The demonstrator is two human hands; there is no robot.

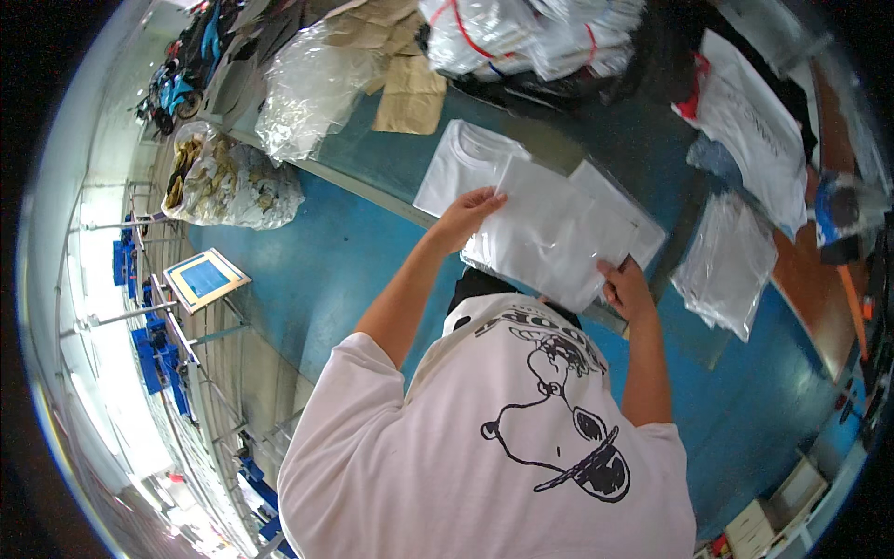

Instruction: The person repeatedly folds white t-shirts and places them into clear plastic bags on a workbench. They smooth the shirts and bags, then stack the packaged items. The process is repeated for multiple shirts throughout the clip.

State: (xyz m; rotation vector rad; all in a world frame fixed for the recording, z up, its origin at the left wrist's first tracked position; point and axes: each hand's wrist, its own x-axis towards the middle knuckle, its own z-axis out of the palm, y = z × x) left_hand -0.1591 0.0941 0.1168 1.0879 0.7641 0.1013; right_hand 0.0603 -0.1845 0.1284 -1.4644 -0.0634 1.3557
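My left hand (469,216) pinches the upper left edge of a flat white packet (552,223), which looks like a folded garment in clear plastic. The lower right corner of that packet is in the grip of my right hand (624,285). Under and behind it, a folded white T-shirt (464,161) shows its round collar at the left. Another white folded piece (621,209) sticks out at the right. What lies between these pieces is hidden.
Bundled clear bags (482,35) with red ties lie on the table (370,178) at the far side, near brown paper (410,98) and loose plastic film (314,91). More clear bags (730,265) and a printed white garment (751,126) are at the right. A filled sack (241,185) stands left.
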